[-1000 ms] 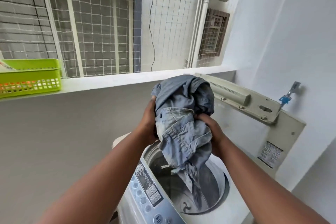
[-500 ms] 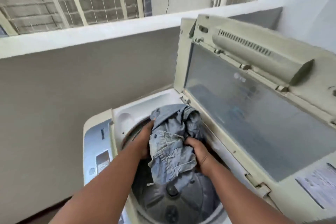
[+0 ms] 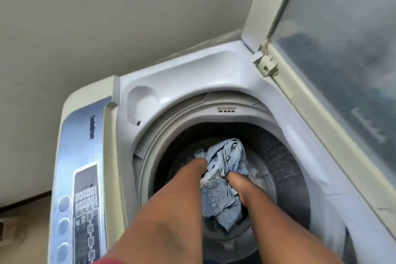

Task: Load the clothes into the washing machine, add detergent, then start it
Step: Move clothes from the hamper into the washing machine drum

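We are holding a bundle of light blue denim clothes (image 3: 222, 180) down inside the drum (image 3: 280, 156) of the top-loading washing machine (image 3: 192, 75), and the bundle is sitting low in the dark tub, between our two forearms. Our left hand (image 3: 196, 166) is pressing into the left side of the bundle and our right hand (image 3: 236, 182) is digging into its right side; the fingers of both are buried in the cloth, so each grip is looking closed on the fabric, though the fingertips themselves are hidden. The grey rim ring (image 3: 162, 135) is circling the drum opening around our arms. To the left, the blue control panel (image 3: 83, 178) with its round buttons and display is running along the near-left edge of the machine. To the right, the lid (image 3: 334, 53) is standing raised, its tinted window facing us. Behind the machine a plain grey wall (image 3: 107, 17) is filling the far side.
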### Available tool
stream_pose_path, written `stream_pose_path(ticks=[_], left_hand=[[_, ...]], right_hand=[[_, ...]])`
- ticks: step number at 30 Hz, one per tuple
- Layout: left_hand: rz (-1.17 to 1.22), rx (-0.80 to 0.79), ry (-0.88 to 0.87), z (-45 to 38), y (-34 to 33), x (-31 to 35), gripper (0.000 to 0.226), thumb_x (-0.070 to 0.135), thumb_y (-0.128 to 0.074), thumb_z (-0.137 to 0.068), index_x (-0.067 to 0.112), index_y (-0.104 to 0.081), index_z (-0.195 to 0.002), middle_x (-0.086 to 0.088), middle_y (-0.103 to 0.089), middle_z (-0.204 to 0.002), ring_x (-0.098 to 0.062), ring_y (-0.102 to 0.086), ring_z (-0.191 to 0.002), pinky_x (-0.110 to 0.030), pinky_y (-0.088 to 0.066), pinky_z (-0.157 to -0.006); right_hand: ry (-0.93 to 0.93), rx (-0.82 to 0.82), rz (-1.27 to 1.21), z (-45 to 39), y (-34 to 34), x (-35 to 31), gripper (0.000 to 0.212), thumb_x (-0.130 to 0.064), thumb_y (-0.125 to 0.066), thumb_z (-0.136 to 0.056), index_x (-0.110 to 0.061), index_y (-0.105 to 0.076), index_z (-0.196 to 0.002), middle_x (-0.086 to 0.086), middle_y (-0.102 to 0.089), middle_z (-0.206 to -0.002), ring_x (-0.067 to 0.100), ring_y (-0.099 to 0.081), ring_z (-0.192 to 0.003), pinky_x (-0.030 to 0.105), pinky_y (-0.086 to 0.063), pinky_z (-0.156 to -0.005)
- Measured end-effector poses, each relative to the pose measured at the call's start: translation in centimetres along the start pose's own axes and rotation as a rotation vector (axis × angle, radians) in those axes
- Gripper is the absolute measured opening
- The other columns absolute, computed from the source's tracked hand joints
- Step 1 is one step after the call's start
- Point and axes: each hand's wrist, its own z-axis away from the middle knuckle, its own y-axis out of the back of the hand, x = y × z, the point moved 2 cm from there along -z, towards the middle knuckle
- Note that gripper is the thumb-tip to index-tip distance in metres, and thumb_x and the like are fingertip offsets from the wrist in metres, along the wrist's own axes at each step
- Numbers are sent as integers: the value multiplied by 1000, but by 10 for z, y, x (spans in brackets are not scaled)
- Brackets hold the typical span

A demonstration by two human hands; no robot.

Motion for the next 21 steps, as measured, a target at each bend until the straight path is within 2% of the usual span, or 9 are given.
stream_pose_path(ticks=[2, 3, 5, 8, 12, 16, 19, 21], left_hand=[[-77, 33, -6, -14, -7, -9, 44, 18, -36, -101, 1, -41, -141, -15, -44, -145, -27, -45, -133, -31, -41, -104], [-145, 44, -12, -20, -11, -13, 44, 18, -37, -101, 1, -40, -142, -15, -43, -146, -28, -44, -133, -32, -40, -105], [-288, 79, -8, -39, -18, -19, 50, 19, -40, -100, -1, -31, -145, -19, -34, -151, -32, -36, -138, -37, -33, -111], [-297, 75, 37, -50, -24, -24, 66, 36, -43, -97, -1, -20, -148, -20, -29, -153, -34, -32, -140, -37, -29, -114], [-480, 34, -58, -66, -31, -28, 72, 46, -44, -95, 3, -21, -148, -22, -30, -152, -36, -33, -139, -39, -29, -114], [-773, 47, -177, -69, -32, -35, 75, 52, -36, -96, 12, -7, -153, -17, -12, -159, -37, -13, -145, -46, -14, -119], [-922, 88, -276, -57, -30, -29, 74, 51, -34, -96, 14, -5, -153, -14, -10, -160, -36, -9, -146, -48, -5, -119], [-983, 100, -330, -47, -28, -20, 73, 50, -33, -97, 15, -4, -154, -13, -11, -160, -35, -10, -146, -48, -4, -119]], right_hand=[[-39, -18, 33, -19, -9, 11, 41, -24, -49, -75, -6, -65, -108, 18, -70, -105, 31, -68, -94, 33, -55, -77], [-49, -9, 50, -21, -12, 14, 40, -24, -50, -78, -4, -65, -109, 16, -70, -106, 30, -68, -93, 37, -56, -80], [-32, 43, 86, -27, -15, 20, 39, -24, -52, -84, -2, -62, -113, 14, -67, -113, 29, -65, -94, 35, -55, -82], [8, 105, 166, -42, -14, 30, 37, -21, -54, -87, -1, -62, -117, 16, -65, -120, 31, -64, -99, 33, -51, -81], [60, 113, 331, -62, -13, 38, 56, -30, -51, -86, -11, -44, -139, 14, -52, -139, 31, -54, -123, 36, -43, -103], [60, 183, 488, -62, -13, 34, 64, -37, -54, -78, -12, -40, -135, 13, -53, -136, 33, -51, -123, 41, -41, -103], [108, 234, 700, -55, -10, 28, 71, -37, -51, -84, -10, -28, -146, 10, -35, -151, 31, -33, -137, 45, -28, -111], [158, 259, 815, -46, -4, 21, 72, -38, -51, -85, -11, -27, -147, 9, -28, -155, 30, -26, -141, 48, -21, -114]])
